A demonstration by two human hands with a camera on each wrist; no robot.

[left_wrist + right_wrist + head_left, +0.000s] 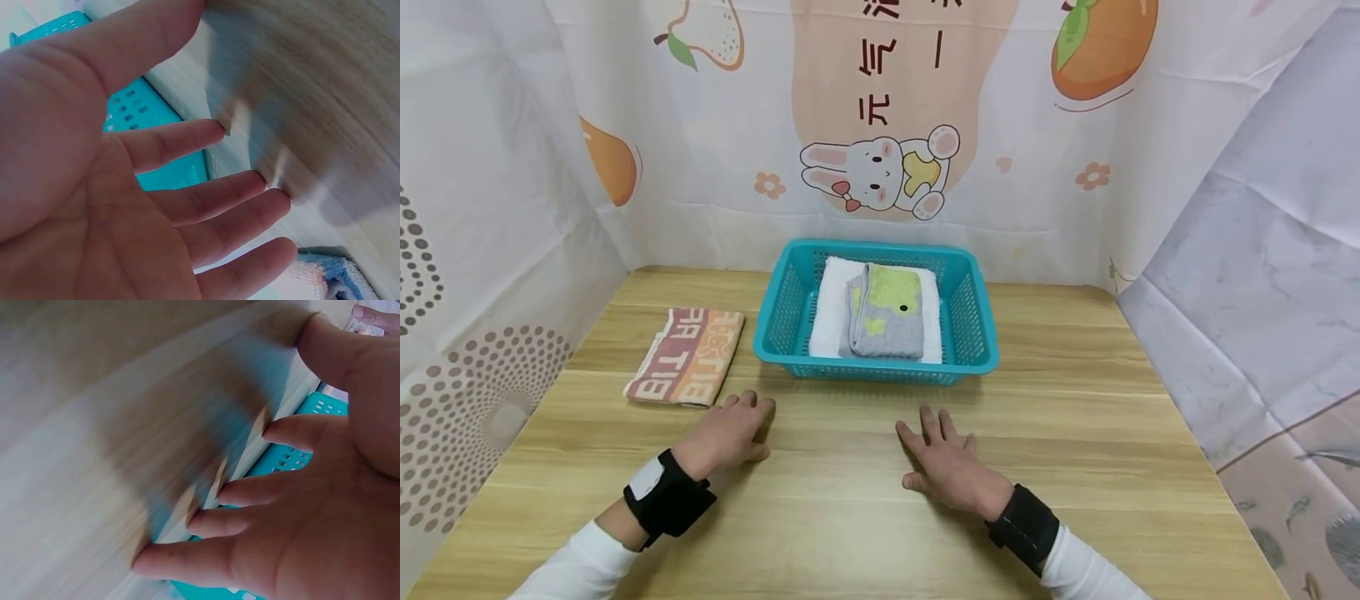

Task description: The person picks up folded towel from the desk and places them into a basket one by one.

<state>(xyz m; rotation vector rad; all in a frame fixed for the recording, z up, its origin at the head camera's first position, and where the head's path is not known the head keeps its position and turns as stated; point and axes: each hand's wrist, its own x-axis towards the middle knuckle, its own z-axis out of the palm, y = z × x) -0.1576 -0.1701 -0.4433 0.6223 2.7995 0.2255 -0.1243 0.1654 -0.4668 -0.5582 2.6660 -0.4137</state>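
Note:
My left hand [727,435] rests its fingertips on the table, just below a folded pink and orange towel [687,357] with pale letters. In the left wrist view its fingers are spread and nothing lies in the palm. My right hand [951,467] touches the tabletop with spread fingers, in front of a teal plastic basket [880,371]; the right wrist view shows that palm holding nothing. Inside the basket lies a folded white towel [829,312], and on top of it a folded grey towel [887,333] with a green animal figure.
The wood-grain table [835,517] ends at a hanging white curtain [715,167] printed with fruit and a rabbit. More cloth hangs along the left and right sides. The basket stands near the table's back edge.

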